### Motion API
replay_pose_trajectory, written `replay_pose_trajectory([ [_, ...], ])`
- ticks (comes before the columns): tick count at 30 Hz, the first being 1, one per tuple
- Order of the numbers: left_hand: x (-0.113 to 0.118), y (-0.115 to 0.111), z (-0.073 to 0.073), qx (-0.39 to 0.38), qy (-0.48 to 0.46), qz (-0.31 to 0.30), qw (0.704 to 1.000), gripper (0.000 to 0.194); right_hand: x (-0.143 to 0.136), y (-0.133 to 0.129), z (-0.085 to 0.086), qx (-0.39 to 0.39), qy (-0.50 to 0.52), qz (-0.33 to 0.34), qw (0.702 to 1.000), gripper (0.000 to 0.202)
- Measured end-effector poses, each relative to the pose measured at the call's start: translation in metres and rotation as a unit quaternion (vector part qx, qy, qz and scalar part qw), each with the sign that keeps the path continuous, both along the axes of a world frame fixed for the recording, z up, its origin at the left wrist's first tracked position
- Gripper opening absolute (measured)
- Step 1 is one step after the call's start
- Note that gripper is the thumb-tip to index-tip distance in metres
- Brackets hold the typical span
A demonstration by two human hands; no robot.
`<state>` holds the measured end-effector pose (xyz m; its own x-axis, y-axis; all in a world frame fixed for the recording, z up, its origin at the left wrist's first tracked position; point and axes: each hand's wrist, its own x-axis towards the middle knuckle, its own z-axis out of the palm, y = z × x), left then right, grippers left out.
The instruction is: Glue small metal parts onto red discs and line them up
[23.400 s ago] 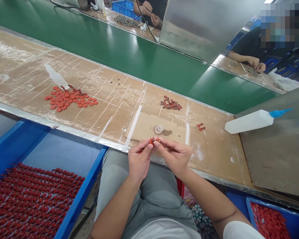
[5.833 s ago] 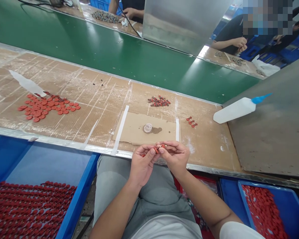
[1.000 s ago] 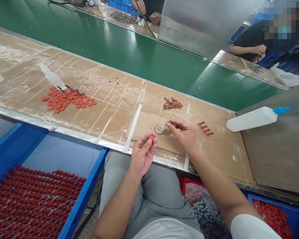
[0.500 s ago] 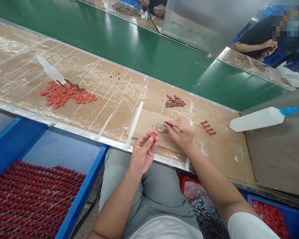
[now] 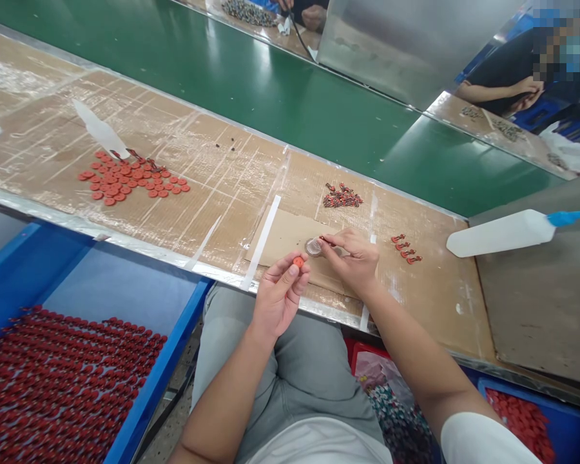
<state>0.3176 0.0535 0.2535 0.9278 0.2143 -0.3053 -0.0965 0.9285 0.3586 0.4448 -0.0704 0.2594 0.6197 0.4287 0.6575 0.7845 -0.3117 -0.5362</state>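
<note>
Between the thumb and fingers of my left hand is a small round red disc, facing up. My right hand pinches a tiny dark red-brown part at its fingertips; its exact kind is too small to tell. Close by the right fingertips, a small clear round dish rests on a cardboard sheet. Beyond the hands lies a heap of small dark-and-red parts. To the right, several red discs with dark stems stand in a short row.
Loose red discs lie left, beside a white plastic piece. A white bottle with a blue nozzle lies at right. A blue tray holds rows of red pieces. Behind runs a green belt; other people's hands show beyond.
The whole view has shifted very slightly. Both hands keep almost the same place and still hold the disc and the small part.
</note>
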Motion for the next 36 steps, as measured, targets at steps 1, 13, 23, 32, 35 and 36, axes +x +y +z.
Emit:
replay_pose_trajectory([
  [1, 0.000, 0.000, 0.000, -0.001, 0.000, 0.000, 1.000, 0.020, 0.000, 0.000, 0.000, 0.000, -0.001, 0.000, 1.000, 0.016],
  [13, -0.001, 0.000, 0.002, 0.000, 0.023, 0.005, 1.000, 0.022, -0.003, 0.000, 0.001, -0.009, 0.034, -0.024, 0.999, 0.012],
  [23, -0.002, -0.004, 0.006, 0.014, 0.022, 0.004, 1.000, 0.020, -0.013, -0.002, 0.014, 0.152, 0.256, -0.072, 0.952, 0.022],
  [32, -0.010, -0.014, 0.014, 0.035, 0.018, -0.016, 0.999, 0.022, -0.052, -0.004, 0.042, 0.244, 0.484, 0.027, 0.840, 0.015],
  [35, -0.012, -0.015, 0.015, 0.040, 0.013, -0.015, 0.999, 0.021, -0.064, 0.000, 0.044, 0.272, 0.486, 0.037, 0.830, 0.015],
  [36, -0.012, -0.014, 0.015, 0.041, 0.012, -0.014, 0.999, 0.021, -0.068, 0.002, 0.044, 0.277, 0.471, 0.036, 0.837, 0.016],
])
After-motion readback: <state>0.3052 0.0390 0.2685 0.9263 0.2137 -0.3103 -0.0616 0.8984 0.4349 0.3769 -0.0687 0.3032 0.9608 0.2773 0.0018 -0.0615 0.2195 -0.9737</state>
